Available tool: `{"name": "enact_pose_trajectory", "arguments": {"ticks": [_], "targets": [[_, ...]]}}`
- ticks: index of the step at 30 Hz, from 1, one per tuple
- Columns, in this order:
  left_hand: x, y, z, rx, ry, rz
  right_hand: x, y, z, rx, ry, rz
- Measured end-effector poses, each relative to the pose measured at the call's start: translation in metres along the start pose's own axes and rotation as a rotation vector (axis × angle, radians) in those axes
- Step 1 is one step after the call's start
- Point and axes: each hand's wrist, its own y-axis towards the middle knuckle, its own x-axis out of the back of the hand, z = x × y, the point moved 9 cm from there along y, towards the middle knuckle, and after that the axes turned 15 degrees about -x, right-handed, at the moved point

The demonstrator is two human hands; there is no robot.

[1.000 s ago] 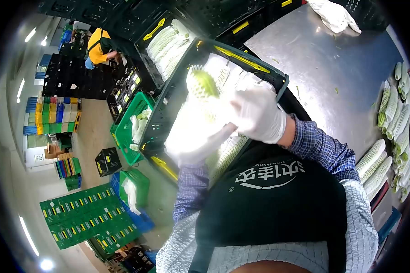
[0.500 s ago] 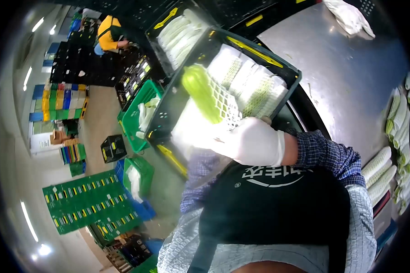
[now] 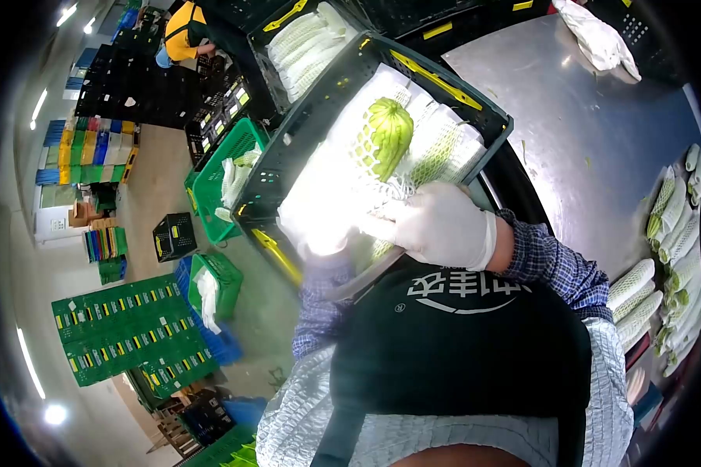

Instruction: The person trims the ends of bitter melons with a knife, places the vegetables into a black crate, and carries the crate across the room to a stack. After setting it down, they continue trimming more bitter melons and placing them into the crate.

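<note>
Right grip (image 3: 450,227) clamped on mesh (image 3: 397,188) | green gourd (image 3: 388,138) just beyond | left grip (image 3: 325,227) cannot tell

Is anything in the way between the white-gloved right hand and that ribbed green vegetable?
Yes, a white mesh net. It's around the lower part of the ribbed green vegetable, on the side nearest the white-gloved right hand. Nothing else shows between them, but bright glare hides the fingertips.
</note>
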Motion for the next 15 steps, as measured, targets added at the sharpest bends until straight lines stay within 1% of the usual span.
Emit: {"name": "enact_pose_trajectory", "arguments": {"ticks": [8, 11, 15], "targets": [[0.003, -0.016, -0.011, -0.037, 0.027, -0.007, 0.025, 0.002, 0.019, 0.058, 0.034, -0.101], [0.0, -0.022, -0.014, -0.039, 0.036, -0.001, 0.031, 0.001, 0.027, 0.106, 0.114, -0.227], [-0.013, -0.037, -0.015, -0.029, 0.044, 0.027, -0.004, -0.003, 0.015, 0.151, -0.004, -0.194]]}}
